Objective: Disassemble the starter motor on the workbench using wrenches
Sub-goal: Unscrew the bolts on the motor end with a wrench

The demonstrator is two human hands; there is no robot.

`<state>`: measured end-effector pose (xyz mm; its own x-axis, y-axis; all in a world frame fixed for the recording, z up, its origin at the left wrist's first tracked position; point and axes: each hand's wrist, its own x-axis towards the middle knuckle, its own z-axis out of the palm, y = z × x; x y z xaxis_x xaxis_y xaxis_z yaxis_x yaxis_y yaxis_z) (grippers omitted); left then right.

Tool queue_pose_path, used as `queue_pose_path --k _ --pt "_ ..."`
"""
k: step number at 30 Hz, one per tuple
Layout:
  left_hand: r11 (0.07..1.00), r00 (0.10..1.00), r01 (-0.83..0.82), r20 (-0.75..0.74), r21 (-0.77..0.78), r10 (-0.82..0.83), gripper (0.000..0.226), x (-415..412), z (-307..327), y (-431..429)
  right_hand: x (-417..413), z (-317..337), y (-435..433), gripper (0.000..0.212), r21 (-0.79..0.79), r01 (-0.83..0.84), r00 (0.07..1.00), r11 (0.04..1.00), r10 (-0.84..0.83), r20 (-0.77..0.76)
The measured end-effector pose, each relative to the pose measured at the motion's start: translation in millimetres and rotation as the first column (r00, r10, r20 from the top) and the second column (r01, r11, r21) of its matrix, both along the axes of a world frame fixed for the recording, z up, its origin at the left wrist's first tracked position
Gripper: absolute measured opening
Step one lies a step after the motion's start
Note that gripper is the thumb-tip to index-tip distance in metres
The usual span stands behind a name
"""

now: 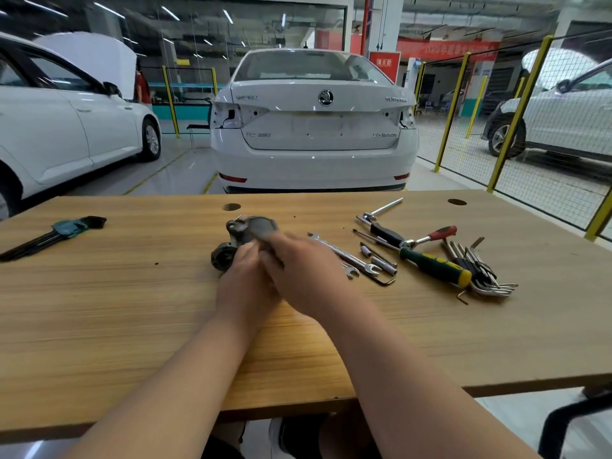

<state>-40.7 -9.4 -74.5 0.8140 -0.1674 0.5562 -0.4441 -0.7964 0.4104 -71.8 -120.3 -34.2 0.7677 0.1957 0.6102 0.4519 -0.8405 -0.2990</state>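
The starter motor (246, 231) lies near the middle of the tabletop (99, 309), toward its far edge, and looks whole, so the job seems barely begun. The left hand (243, 283) grips its near end with curled fingers; the right hand (298, 263) covers it, fingers too blurred to read. The wrenches (344, 254) lie unused just right of it.

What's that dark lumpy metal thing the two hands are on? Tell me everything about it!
That is the starter motor, a chunky dark grey metal part. It has a domed housing at the far end, a lighter ear with a hole, and a round black end nearest the left hand. It lies on the wooden workbench. The left hand grips it. The right hand covers its near side, blurred.
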Motion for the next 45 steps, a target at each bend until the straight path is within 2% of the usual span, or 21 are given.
queue_pose_path --k 1,3,4,6,7,8,10,12,15,19,26,32,38,45 --pt "0.999 1.0 -0.007 0.017 0.039 0.007 0.04 -1.0 0.0 -0.2 -1.1 0.2 2.7 0.023 -0.115 -0.002 0.998 0.993 0.009 0.056" --pt "0.999 0.998 0.012 0.069 0.049 -0.016 0.035 -1.1 -1.9 -0.4 -3.4 1.6 2.8 0.023 -0.153 -0.034 0.994 0.988 0.05 0.1" --pt "1.0 0.997 0.023 0.073 0.015 -0.024 0.034 -1.8 -1.4 -0.3 -4.4 1.7 0.7 0.021 -0.096 -0.072 0.991 0.993 0.083 0.109" --pt "0.997 0.997 0.06 0.053 -0.055 -0.057 0.039 -1.3 -1.1 0.0 -4.4 4.0 -4.7 0.014 0.192 -0.104 0.991 0.976 0.086 0.101" --pt "0.995 0.995 0.086 0.047 -0.048 -0.084 0.044 0.7 -2.3 0.5 -2.0 6.0 -8.9 0.011 0.392 -0.09 0.995 0.915 0.067 0.072" --pt "0.995 0.994 0.097 0.042 -0.026 -0.096 0.048 2.7 -3.1 1.0 1.5 6.9 -13.6 0.011 0.587 -0.066 0.998 0.807 0.059 0.032" --pt "0.997 0.996 0.081 0.037 0.009 -0.081 0.054 4.7 -4.5 2.5 9.0 2.5 -21.7 0.014 0.857 0.014 0.988 0.515 0.125 -0.091" --pt "0.997 0.997 0.059 0.047 0.04 -0.061 0.057 5.4 -5.8 2.9 13.7 -7.9 -28.0 0.014 0.944 0.16 0.951 0.289 0.211 -0.226" --pt "0.997 0.994 0.061 0.086 0.042 -0.065 0.057 5.4 -7.2 2.6 17.4 -25.1 -34.2 0.015 0.942 0.319 0.892 0.102 0.304 -0.335" --pt "0.997 0.991 0.065 0.117 0.03 -0.068 0.056 6.5 -7.6 1.9 18.7 -27.9 -35.9 0.014 0.941 0.338 0.869 0.034 0.374 -0.325" --pt "0.998 0.992 0.061 0.111 -0.005 -0.06 0.047 8.6 -9.4 0.9 15.4 -29.4 -31.5 0.017 0.907 0.392 0.843 -0.15 0.454 -0.289" --pt "0.998 0.991 0.066 0.113 0.017 -0.068 0.054 6.3 -9.0 1.7 13.3 -29.0 -32.5 0.016 0.849 0.405 0.845 -0.34 0.494 -0.206" --pt "0.997 0.991 0.083 0.108 -0.007 -0.082 0.045 4.0 -6.5 1.6 16.2 -27.0 -23.7 0.013 0.873 0.383 0.836 -0.303 0.515 -0.189" --pt "0.998 0.993 0.059 0.106 0.002 -0.059 0.04 4.5 -6.8 -0.4 16.2 -29.0 -25.3 0.016 0.877 0.353 0.826 -0.325 0.548 -0.13"
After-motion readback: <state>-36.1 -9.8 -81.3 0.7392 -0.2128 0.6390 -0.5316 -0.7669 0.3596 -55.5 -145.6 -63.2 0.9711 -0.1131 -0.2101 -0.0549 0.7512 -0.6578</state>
